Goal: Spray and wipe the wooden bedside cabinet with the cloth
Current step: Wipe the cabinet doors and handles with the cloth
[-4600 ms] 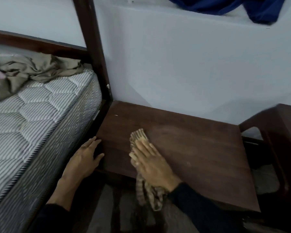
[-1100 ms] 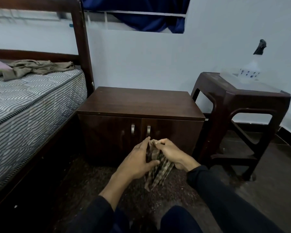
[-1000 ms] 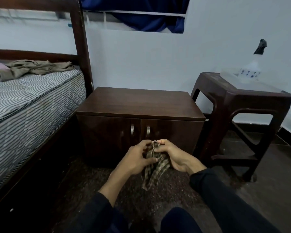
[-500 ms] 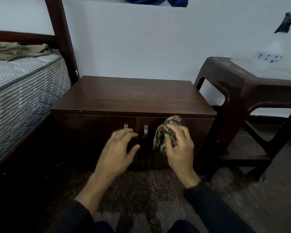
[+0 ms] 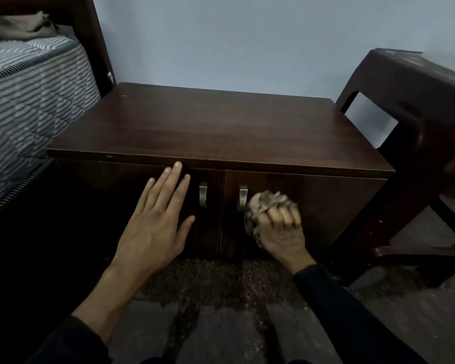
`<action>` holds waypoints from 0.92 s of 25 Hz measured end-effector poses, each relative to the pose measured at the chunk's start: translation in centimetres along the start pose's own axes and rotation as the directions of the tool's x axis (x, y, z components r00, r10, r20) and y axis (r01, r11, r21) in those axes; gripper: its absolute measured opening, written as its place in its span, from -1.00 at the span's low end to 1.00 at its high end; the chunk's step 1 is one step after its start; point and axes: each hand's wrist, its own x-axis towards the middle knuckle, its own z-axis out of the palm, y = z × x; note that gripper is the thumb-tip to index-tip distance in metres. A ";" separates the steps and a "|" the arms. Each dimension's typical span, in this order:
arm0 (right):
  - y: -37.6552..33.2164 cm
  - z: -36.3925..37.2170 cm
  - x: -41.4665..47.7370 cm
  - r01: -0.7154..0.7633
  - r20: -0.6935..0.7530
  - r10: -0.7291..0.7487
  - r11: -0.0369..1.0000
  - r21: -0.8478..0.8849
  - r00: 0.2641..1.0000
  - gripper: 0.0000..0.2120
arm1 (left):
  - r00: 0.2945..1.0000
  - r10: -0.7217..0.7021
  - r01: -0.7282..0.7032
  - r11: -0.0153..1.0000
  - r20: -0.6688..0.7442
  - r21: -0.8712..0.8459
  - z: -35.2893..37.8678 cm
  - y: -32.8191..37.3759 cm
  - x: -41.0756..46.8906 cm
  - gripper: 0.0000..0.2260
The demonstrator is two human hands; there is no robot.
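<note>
Both hands now apart: right hand [image 5: 280,233] presses cloth [image 5: 267,204] against cabinet [image 5: 216,127].

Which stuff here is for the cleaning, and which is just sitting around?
For the cleaning:
- cabinet
- cloth, bunched in the right hand
- left hand, flat on the left door

Just sitting around:
- bed mattress
- crumpled fabric on the bed
- dark stool
</note>
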 end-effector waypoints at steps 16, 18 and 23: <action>-2.1 -3.3 7.7 -0.321 -0.075 0.378 0.861 0.395 0.923 -0.77 | 0.999 -0.037 0.035 0.998 0.032 0.057 -0.8 0.7 -0.1 -0.39; -5.3 -2.3 9.6 -0.280 -0.023 0.310 0.885 0.371 0.950 -0.68 | 0.998 -0.050 0.049 0.998 0.026 0.051 -0.5 1.0 0.0 -0.38; -8.0 1.4 5.5 -0.229 0.042 0.225 0.963 0.143 0.973 -0.60 | 0.998 -0.056 0.054 0.997 0.027 0.060 -0.3 0.7 -0.3 -0.40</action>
